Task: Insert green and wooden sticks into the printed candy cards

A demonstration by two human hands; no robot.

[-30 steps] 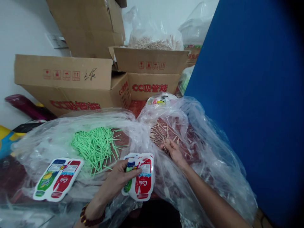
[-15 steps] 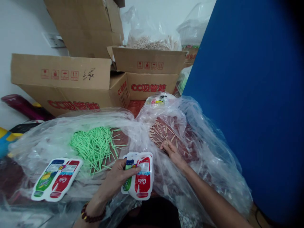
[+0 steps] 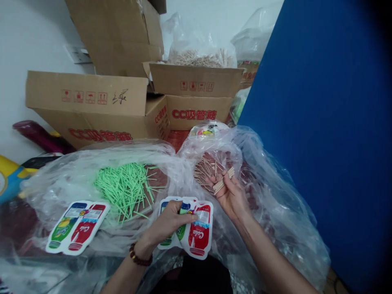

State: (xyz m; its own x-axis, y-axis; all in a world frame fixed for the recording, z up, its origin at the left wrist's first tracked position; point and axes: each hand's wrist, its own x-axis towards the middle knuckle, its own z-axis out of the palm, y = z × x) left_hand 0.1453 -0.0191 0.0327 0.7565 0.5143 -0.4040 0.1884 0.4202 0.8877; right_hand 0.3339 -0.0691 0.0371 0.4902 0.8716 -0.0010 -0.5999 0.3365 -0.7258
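Observation:
My left hand point(image 3: 171, 222) grips several flat bottle-shaped packets point(image 3: 200, 232), printed with a green-and-blue bottle and a red Cola bottle; the front one sits skewed over those behind. In my right hand point(image 3: 232, 198) a small bundle of thin light-brown sticks point(image 3: 223, 180) lies across the fingers, under the thumb. Just beyond it, loose brown sticks point(image 3: 203, 169) are spread inside a clear plastic bag point(image 3: 260, 163). To the left, a heap of thin green sticks point(image 3: 122, 185) lies on clear plastic. Another bottle-shaped packet point(image 3: 78, 226) rests in front of that heap.
Cardboard boxes point(image 3: 107, 118) with red printing stand at the back. A bag of pale sticks point(image 3: 202, 57) is behind them. A blue panel point(image 3: 312, 122) rises on the right. At the left are a dark red bottle point(image 3: 39, 134) and a yellow-and-blue object point(image 3: 12, 179).
My right hand has lifted off the loose brown sticks and turned, showing the bundle in it. The packets in my left hand have shifted right and fanned apart. The view has moved slightly.

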